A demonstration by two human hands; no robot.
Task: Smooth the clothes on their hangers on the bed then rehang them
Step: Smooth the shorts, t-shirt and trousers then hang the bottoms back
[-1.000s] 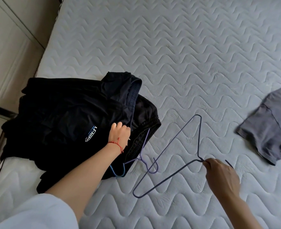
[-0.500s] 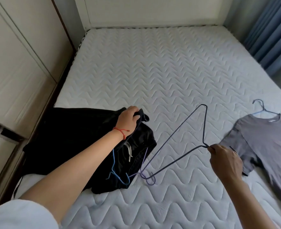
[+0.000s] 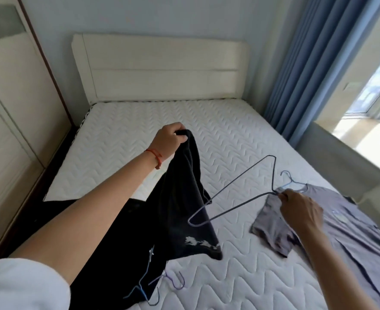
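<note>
My left hand [image 3: 170, 140] grips the top edge of a black garment [image 3: 185, 209] and holds it up above the mattress [image 3: 229, 142]; its lower part hangs down over more black clothes [image 3: 122, 253] lying at the bed's left front. My right hand [image 3: 300, 209] pinches the neck of a dark wire hanger [image 3: 233, 193], which is bare and tilts up to the left in the air. A grey shirt [image 3: 345, 231] lies flat at the right on a blue hanger [image 3: 293, 181].
Several loose hanger hooks [image 3: 173, 280] stick out from under the black clothes near the front edge. A white headboard [image 3: 162, 68] stands at the far end, wardrobe doors [image 3: 10, 130] run along the left, and blue curtains [image 3: 303, 74] and a window sill [image 3: 349, 148] are on the right.
My left hand has lifted the black garment off the pile and raised it high. My right hand has kept hold of the wire hanger. The view has tilted up toward the headboard.
</note>
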